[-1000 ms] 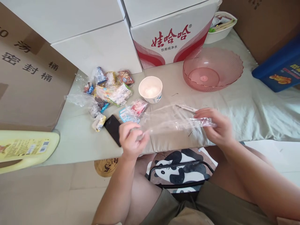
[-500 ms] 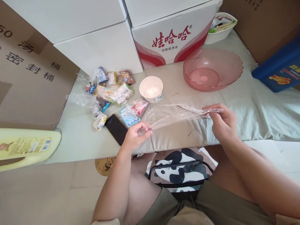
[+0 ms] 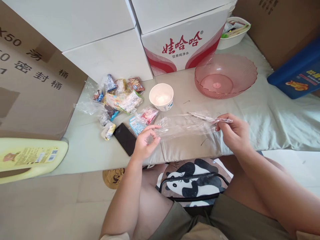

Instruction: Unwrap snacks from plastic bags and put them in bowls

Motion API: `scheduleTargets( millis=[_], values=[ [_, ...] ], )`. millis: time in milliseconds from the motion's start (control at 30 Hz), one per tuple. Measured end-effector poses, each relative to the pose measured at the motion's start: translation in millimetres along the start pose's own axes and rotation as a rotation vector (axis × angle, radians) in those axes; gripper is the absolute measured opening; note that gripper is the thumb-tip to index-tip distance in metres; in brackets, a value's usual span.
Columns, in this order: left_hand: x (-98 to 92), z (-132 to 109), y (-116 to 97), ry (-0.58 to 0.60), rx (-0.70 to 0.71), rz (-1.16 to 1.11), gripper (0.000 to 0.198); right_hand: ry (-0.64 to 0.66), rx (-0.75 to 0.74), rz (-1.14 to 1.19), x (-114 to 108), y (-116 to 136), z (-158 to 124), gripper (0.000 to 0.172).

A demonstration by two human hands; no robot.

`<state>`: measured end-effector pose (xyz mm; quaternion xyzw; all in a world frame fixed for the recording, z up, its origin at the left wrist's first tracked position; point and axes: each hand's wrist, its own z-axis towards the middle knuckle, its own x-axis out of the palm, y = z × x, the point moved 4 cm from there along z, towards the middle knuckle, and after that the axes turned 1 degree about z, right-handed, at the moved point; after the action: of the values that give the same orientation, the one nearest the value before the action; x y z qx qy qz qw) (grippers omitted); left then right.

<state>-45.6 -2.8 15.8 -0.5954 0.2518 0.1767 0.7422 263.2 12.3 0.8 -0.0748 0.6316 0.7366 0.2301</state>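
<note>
Right hand pinches clear plastic bag, centre frame; left hand half-curled at bag's left end, grip unclear. Bag could tear if tugged hard, or tip paper bowl if swung upward.

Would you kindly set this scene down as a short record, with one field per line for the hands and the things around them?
Left hand: at the left end of the clear plastic film; whether it grips is unclear
Right hand: pinching the film's right end
Beyond the film: white paper cup, with the pink bowl to its right
Left of the cup: a cluster of wrapped packets
Beside the left hand: dark phone, lying flat
Surface: pale cloth, wrinkled
Background: white box with red lettering
</note>
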Motion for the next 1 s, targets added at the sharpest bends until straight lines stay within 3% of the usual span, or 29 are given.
scheduleTargets(
  millis=[100, 333, 533, 633, 867, 1000],
  values=[
    [0.9, 0, 0, -0.023, 0.018, 0.015, 0.024, 0.02, -0.007, -0.007, 1, 0, 0, 0.012],
    [14.6, -1, 11, 0.15, -0.021, 0.043, 0.017, 0.079, 0.007, -0.056, 5, 1, -2, 0.012],
    [16.6, 1, 18, 0.186, -0.052, 0.099, 0.015, 0.135, 0.027, -0.08, 9, 3, -4, 0.015],
    [15.1, 2, 20, 0.132, -0.091, 0.037, 0.018, 0.143, 0.039, -0.079, 8, 1, -4, 0.014],
    [12.7, 1, 29, -0.049, -0.393, -0.424, 0.029, 0.123, 0.098, 0.077, 5, -2, -1, 0.011],
    [14.8, 2, 31, -0.066, -0.471, -0.448, 0.031, 0.137, 0.115, -0.025, 7, -2, -1, 0.01]
  ],
)
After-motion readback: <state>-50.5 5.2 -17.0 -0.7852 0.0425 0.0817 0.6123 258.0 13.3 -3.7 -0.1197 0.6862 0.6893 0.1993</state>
